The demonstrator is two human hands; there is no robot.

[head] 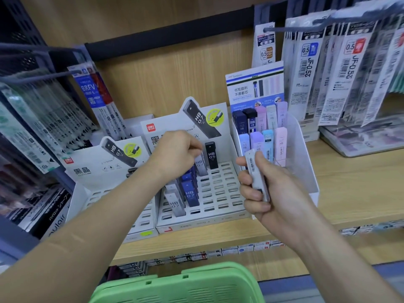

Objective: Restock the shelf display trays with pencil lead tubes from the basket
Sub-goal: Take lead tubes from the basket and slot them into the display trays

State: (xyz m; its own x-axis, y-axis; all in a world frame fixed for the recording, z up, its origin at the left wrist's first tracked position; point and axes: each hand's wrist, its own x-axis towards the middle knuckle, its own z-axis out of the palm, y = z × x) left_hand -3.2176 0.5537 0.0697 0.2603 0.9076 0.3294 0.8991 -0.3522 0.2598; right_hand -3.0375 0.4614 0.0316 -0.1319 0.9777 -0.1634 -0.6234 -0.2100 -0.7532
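Note:
My left hand (pixel 177 152) reaches over the middle white slotted display tray (pixel 220 193) and pinches the top of a grey HB 0.7 lead tube (pixel 200 166) standing in a back slot. Beside it stands a black HB 0.5 tube (pixel 211 155). Blue and grey HB 0.7 tubes (pixel 189 191) fill the tray's left columns. My right hand (pixel 269 193) grips a small bunch of clear lead tubes (pixel 256 178) in front of the tray's right end. The green basket (pixel 179 287) sits at the bottom edge.
A second white tray (pixel 87 200) stands to the left, mostly behind my forearm. A clear stand (pixel 299 162) with pastel lead tubes (pixel 262 127) stands to the right. Pen refill packs (pixel 341 73) hang from pegs on both sides. The wooden shelf edge (pixel 218 239) runs below.

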